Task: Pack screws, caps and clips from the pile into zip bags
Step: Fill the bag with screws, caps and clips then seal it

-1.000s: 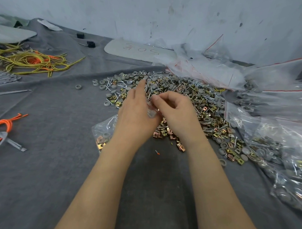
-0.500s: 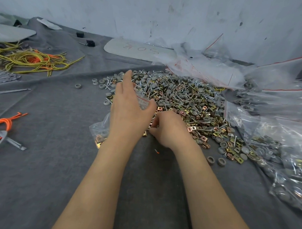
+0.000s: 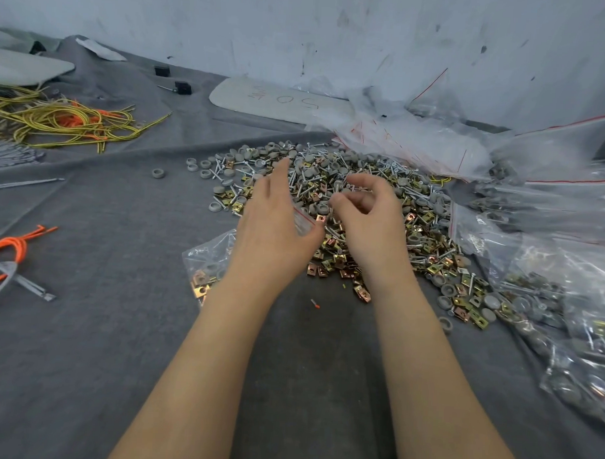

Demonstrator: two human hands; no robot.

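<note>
A wide pile (image 3: pixel 381 204) of silver screws, grey round caps and brass-coloured clips covers the grey cloth ahead of me. A clear zip bag (image 3: pixel 207 263) with several clips inside lies under my left hand (image 3: pixel 277 228). That hand pinches the bag's red-lined mouth between thumb and fingers and holds it up at the pile's near left edge. My right hand (image 3: pixel 366 214) hovers just right of the bag mouth. Its fingers curl toward the thumb and pinch small clips, mostly hidden by the fingers.
Filled and empty zip bags (image 3: pixel 550 272) are heaped along the right side. Yellow and orange wires (image 3: pixel 64 125) lie at far left, an orange cord (image 3: pixel 12 250) at near left. A flat grey board (image 3: pixel 281 101) rests by the wall. Loose caps (image 3: pixel 158 173) sit left of the pile.
My right hand dropped to the clips at the pile's near edge, then rose back beside the bag mouth with fingers pinched. My left hand kept holding the bag, shifting slightly.
</note>
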